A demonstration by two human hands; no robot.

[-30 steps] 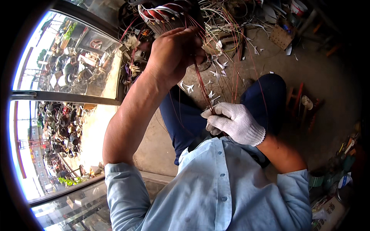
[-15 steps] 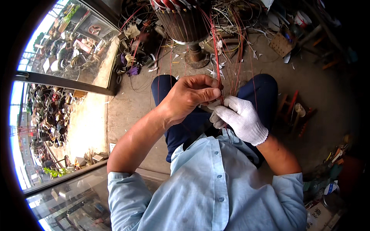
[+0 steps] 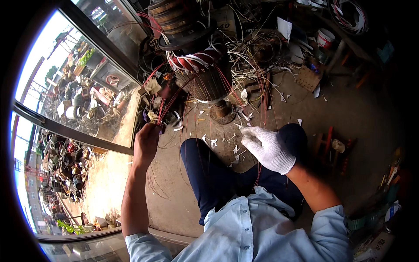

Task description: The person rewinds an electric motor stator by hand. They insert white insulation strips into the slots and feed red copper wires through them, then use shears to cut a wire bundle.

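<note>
Window: a big glass pane (image 3: pixel 74 100) fills the left side, with a dark frame bar crossing it; piles of scrap show outside.
Left hand: the bare left hand (image 3: pixel 146 142) is stretched out to the left of the knees, fingers curled closed around a bunch of thin red wires (image 3: pixel 168 102) that run up and right toward the motor.
Motor: a round motor core (image 3: pixel 203 72) stands upright on a small foot on the floor, just ahead of the knees, with red and white windings around its top; the red wires come out of it.
Floor: bare concrete floor (image 3: pixel 349 113) with white paper scraps (image 3: pixel 214 142) scattered between the motor and the legs.
Loose wire: a tangle of pale wire (image 3: pixel 255 56) lies behind and to the right of the motor.
Right hand: the right hand (image 3: pixel 268 148), in a white knit glove, is over the right knee, fingers bent and pinched on thin red strands that pass through it; how tight the grip is cannot be told.
Bucket: a small white bucket (image 3: pixel 325 38) sits far back on the right.
</note>
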